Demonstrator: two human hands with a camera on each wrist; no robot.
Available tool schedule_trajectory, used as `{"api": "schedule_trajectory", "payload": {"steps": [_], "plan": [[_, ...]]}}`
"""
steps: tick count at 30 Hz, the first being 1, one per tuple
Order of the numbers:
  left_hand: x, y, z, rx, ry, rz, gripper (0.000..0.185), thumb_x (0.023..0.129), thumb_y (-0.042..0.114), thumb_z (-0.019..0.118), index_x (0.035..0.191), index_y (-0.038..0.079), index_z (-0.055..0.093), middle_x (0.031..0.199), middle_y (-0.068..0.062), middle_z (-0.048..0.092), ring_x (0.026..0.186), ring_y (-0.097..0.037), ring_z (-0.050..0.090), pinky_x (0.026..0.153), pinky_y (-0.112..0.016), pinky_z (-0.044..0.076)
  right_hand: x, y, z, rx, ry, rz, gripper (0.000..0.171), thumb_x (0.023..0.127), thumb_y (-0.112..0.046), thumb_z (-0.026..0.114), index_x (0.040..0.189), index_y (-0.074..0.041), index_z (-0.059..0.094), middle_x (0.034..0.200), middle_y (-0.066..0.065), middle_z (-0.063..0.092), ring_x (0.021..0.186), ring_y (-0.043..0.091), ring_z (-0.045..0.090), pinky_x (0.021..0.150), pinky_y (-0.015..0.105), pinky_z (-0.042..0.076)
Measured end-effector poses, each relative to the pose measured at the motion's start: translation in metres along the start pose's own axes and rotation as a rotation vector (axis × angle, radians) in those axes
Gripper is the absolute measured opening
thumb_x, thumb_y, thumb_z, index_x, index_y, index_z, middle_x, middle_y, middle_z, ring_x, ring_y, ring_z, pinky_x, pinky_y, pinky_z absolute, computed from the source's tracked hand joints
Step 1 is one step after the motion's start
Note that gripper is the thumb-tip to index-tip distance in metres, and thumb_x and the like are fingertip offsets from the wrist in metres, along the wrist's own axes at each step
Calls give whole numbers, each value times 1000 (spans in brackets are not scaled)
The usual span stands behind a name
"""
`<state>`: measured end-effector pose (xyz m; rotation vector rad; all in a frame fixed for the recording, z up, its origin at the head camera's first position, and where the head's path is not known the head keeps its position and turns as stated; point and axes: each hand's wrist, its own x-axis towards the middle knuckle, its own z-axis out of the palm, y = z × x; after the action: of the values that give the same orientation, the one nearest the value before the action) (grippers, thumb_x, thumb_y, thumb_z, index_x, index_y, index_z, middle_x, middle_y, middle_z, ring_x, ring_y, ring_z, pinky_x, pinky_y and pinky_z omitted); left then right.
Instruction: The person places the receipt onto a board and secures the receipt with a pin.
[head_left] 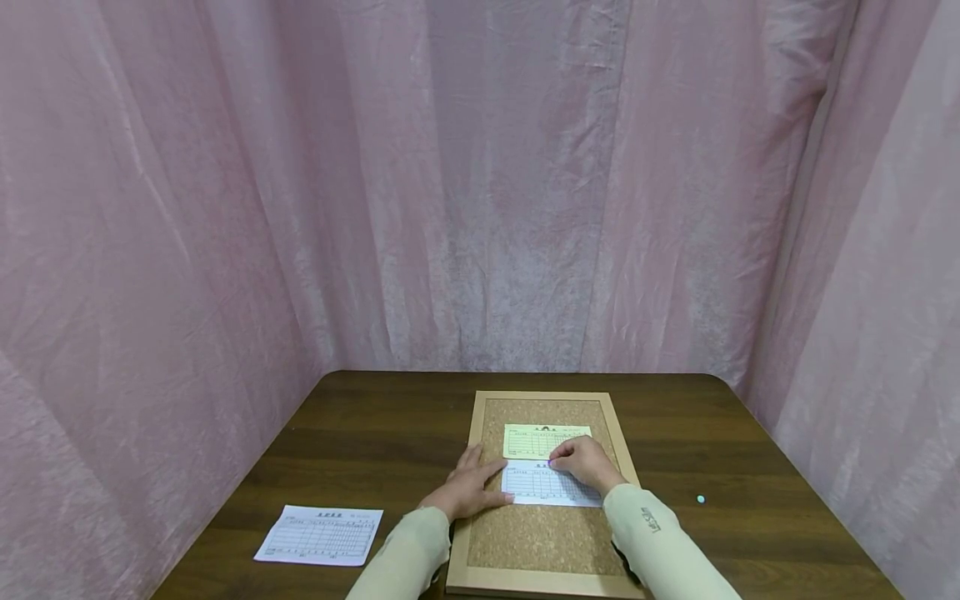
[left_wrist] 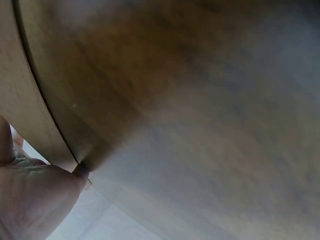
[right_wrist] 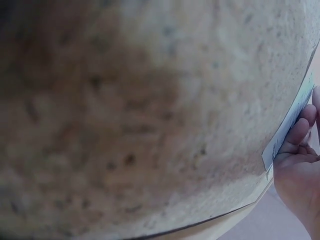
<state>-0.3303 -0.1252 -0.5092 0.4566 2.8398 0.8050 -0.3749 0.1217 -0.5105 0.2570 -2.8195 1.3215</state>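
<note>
A wood-framed corkboard lies flat on the table. On it a yellow printed form sits above a white printed form. My right hand pinches a small purple pushpin at the white form's top edge; the pin's tip is hidden. The right wrist view shows this hand low over the white form. With fingers spread, my left hand rests on the board's left side, thumb and index fingertip at the white form's left edge. The left wrist view shows part of that hand by the board's frame.
A second white form lies on the dark wooden table, left of the board. To the board's right is a small pale green round object. Pink curtains hang behind the table and at both sides.
</note>
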Motion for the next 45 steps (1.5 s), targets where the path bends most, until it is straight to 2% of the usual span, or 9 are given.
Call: {"api": "schedule_trajectory", "payload": {"steps": [28,45], "plan": [[1,-1,1,4,-3,-1,71,87,52,70,148,21,49,163,-20,12,149,-40,7,109,-67,23,-1,-3,-2,-10,-10,9,6,85,-10,79,80,-5,77,81,-1,70,72,13,57,68,31,47],[1,-1,0,-5,-7,-2,72,87,52,70,149,22,48,163,-20,11,149,-40,6,109,-67,22,0,-4,-2,-47,-11,11,9,85,-7,78,77,-11,77,78,-2,70,70,13,56,66,31,45]]}}
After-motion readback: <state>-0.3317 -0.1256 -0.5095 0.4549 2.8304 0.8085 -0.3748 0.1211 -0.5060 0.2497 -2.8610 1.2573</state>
